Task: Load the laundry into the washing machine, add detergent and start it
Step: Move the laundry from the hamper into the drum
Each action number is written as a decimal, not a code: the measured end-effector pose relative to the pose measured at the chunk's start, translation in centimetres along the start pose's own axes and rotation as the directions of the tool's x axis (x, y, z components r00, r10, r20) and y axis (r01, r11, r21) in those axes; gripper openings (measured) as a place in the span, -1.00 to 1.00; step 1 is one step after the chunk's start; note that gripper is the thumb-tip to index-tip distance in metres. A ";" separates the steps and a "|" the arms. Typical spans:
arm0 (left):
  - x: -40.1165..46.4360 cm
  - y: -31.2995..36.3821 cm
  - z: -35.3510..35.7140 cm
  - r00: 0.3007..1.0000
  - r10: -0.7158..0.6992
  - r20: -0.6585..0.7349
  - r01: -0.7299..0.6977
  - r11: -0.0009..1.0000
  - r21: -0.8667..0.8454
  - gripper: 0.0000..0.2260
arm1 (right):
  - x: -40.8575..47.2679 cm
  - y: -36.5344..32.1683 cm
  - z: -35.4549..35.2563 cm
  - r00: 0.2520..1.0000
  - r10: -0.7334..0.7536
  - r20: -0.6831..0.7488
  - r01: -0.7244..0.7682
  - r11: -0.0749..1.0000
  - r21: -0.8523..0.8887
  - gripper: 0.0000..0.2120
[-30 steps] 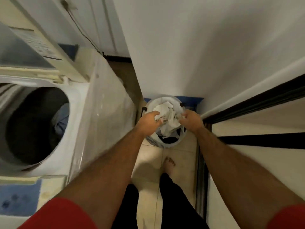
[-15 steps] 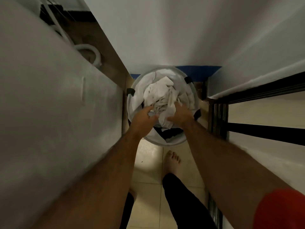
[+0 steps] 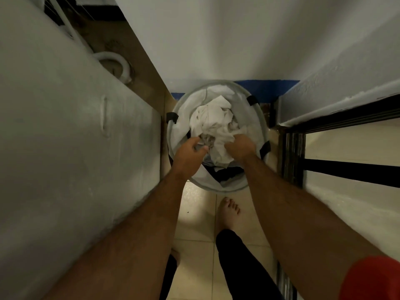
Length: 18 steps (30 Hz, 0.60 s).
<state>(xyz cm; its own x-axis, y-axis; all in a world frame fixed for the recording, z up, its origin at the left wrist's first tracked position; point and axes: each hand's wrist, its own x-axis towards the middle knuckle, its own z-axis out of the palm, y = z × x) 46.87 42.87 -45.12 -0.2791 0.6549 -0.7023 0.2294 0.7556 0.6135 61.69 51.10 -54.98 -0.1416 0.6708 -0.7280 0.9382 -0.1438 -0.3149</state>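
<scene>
I see the washing machine (image 3: 65, 148) side filling the left, same as half a second ago. Laundry basket (image 3: 216, 185) on the floor, centre far. Both hands have sunk deeper: left hand (image 3: 188, 154) and right hand (image 3: 239, 147) curl into the crumpled white laundry (image 3: 213, 122) heaped inside.

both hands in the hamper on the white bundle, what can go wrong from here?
1. The white laundry is a loose, crumpled bundle; the left hand and right hand grip only its near edge, so pieces may drop on the tile floor.
2. Dark clothing lies under it and could be dragged out too.
3. The soft-walled laundry basket stands tight between the washing machine and door frame; a pull might tip it.
</scene>
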 end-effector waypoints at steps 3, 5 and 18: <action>-3.3 2.8 -0.7 0.996 -0.088 0.021 0.090 0.982 -0.165 -0.69 | -4.9 -1.9 -3.0 1.000 0.000 -0.025 0.005 0.979 0.202 -0.48; -6.0 5.1 -1.6 0.983 -0.180 0.043 0.185 0.944 -0.273 -0.72 | -9.1 -3.3 -5.7 0.998 -0.037 -0.045 0.049 0.953 0.298 -0.49; -22.1 16.7 -10.1 0.939 -0.040 0.341 0.334 0.329 -0.883 -0.46 | -34.1 -14.0 -28.0 0.845 -0.532 0.056 0.278 0.527 0.803 -0.89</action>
<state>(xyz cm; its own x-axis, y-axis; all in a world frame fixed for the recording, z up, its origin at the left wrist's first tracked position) 47.48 40.91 -15.68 0.0463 0.5885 -0.8072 -0.8412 0.4588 0.2863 62.21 50.67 -8.68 -0.6361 0.6024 -0.4822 0.2012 -0.4738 -0.8574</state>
